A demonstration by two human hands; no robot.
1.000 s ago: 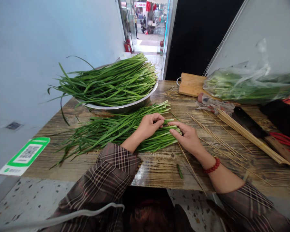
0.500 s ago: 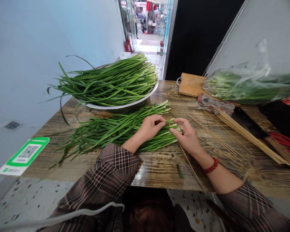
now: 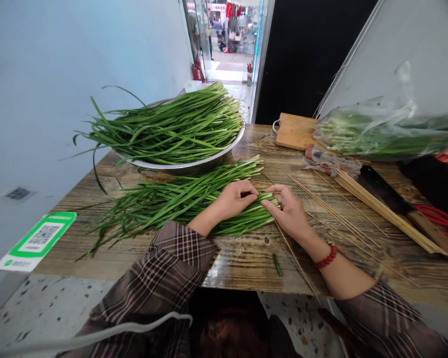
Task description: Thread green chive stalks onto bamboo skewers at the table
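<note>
Green stalks [image 3: 164, 206] lie under the left hand [image 3: 233, 200], reaching the right hand [image 3: 290, 211] (both are curled). Their grip I cannot tell.

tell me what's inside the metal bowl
Long green stalks fill the metal bowl and hang over its rim. The bowl's bottom, and anything beneath the stalks, is covered.

Flat-laid green chives [image 3: 182, 201], pale ends [image 3: 268, 217] rightward

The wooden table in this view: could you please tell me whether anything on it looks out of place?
One small oddity: a short green scrap lies by itself near the front edge of the table, apart from the pile of greens. It looks like a stray trimming.
</note>
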